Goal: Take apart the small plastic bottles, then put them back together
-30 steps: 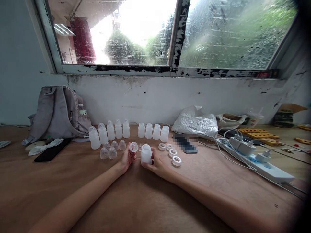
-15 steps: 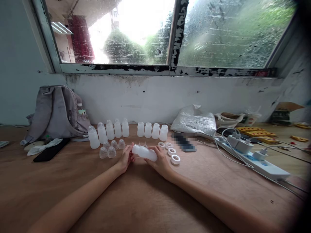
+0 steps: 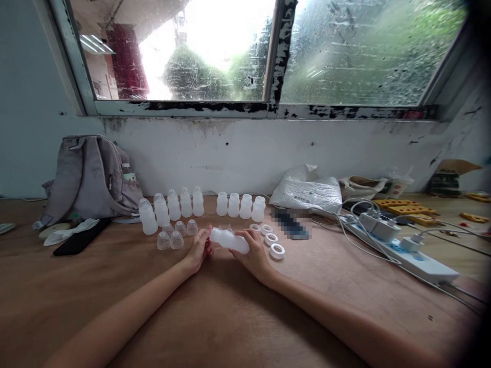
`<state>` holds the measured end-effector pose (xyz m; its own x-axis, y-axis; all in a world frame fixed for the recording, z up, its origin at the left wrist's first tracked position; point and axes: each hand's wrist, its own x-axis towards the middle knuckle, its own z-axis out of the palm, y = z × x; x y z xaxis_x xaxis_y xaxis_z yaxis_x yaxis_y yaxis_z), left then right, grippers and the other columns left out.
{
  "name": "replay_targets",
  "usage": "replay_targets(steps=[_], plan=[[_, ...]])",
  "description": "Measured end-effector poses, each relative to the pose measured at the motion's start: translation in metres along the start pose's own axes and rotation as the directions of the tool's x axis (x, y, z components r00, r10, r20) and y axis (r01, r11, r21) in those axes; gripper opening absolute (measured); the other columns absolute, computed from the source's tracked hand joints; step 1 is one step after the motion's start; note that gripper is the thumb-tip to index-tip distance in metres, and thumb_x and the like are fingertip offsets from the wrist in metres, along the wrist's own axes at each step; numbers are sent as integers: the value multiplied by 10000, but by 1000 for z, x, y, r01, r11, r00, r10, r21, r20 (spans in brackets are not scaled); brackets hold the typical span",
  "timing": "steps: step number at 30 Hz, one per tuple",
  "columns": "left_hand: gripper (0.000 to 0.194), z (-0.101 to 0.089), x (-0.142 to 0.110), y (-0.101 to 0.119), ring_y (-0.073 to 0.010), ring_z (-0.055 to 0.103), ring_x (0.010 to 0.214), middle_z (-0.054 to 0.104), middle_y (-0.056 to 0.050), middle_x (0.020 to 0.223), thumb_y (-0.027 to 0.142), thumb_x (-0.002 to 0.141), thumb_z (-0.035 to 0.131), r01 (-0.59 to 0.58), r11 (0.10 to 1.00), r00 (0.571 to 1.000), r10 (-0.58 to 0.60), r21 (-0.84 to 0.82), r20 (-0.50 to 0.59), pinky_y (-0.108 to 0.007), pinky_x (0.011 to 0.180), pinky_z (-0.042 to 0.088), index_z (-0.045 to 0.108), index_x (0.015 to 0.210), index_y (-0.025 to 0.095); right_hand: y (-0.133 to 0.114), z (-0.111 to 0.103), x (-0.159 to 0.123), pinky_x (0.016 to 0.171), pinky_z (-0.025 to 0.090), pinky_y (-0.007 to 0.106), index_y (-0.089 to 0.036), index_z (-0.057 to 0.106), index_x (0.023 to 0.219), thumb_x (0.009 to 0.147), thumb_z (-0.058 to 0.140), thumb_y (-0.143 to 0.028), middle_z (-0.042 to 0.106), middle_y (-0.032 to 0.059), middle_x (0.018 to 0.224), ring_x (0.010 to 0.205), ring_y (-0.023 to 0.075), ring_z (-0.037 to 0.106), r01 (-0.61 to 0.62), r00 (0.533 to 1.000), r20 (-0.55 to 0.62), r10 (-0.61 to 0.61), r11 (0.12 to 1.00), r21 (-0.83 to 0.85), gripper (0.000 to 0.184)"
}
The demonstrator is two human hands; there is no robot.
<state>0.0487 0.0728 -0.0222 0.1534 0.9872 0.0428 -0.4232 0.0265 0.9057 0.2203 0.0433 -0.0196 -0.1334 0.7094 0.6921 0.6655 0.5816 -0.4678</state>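
Observation:
My right hand (image 3: 253,255) grips a small translucent white bottle (image 3: 230,240), tipped on its side with its neck pointing left. My left hand (image 3: 199,249) is closed on the ring cap at that neck. Behind the hands stand two rows of like bottles: capped ones (image 3: 172,205) on the left and uncapped ones (image 3: 241,205) on the right. Several clear dome caps (image 3: 175,235) lie left of my left hand. White rings (image 3: 271,244) lie right of my right hand.
A grey backpack (image 3: 90,176) leans on the wall at the left, with a black flat object (image 3: 80,239) before it. A white plastic bag (image 3: 306,193), a blurred-out phone (image 3: 290,225) and a power strip (image 3: 406,253) with cables lie to the right on the brown table (image 3: 215,317).
The bottle stood upright in my right hand with the ring apart in my left; now it lies tipped sideways and the ring sits at its neck between both hands.

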Motion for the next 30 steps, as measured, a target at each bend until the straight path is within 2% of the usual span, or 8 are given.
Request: replay_targets(steps=[12, 17, 21, 25, 30], plan=[[348, -1, 2, -3, -33, 311, 339, 353, 97, 490, 488, 659, 588, -27, 1000, 1000, 27, 9, 12, -168, 338, 303, 419, 693, 187, 0, 0, 1, 811, 418, 376, -250, 529, 975, 681, 620, -246, 471, 52, 970, 934, 228, 475, -3, 1000, 4, 3, 1000, 25, 308], [297, -2, 1, -1, -34, 342, 353, 392, 84, 525, 430, 647, 608, -52, 999, 999, 52, -7, 1, -174, 347, 305, 469, 716, 177, -1, -2, 1, 793, 423, 360, -244, 525, 982, 678, 625, -255, 479, 46, 958, 913, 217, 483, -13, 1000, 27, 12, 999, 42, 321], [247, -3, -1, 3, -60, 453, 454, 512, 40, 640, 308, 636, 605, -68, 998, 998, 68, -14, 4, -172, 396, 338, 534, 839, 188, -2, -3, 1, 795, 418, 361, -249, 527, 980, 666, 639, -288, 484, 39, 954, 912, 217, 488, -41, 999, 36, 39, 998, 48, 335], [228, -3, -1, 5, -89, 511, 606, 553, -2, 779, 210, 601, 590, -104, 995, 995, 104, -9, 3, -171, 463, 375, 586, 825, 176, -2, -3, 2, 785, 419, 353, -244, 530, 968, 664, 637, -320, 490, 39, 956, 910, 216, 491, -78, 996, 50, 74, 995, 69, 331], [261, -4, 2, 3, -89, 509, 628, 552, -12, 782, 281, 636, 620, -154, 988, 985, 156, 29, -72, -170, 495, 378, 593, 871, 170, -3, -5, 3, 768, 420, 324, -236, 537, 966, 657, 635, -305, 500, 31, 941, 889, 201, 500, -116, 991, 84, 108, 988, 105, 331]])
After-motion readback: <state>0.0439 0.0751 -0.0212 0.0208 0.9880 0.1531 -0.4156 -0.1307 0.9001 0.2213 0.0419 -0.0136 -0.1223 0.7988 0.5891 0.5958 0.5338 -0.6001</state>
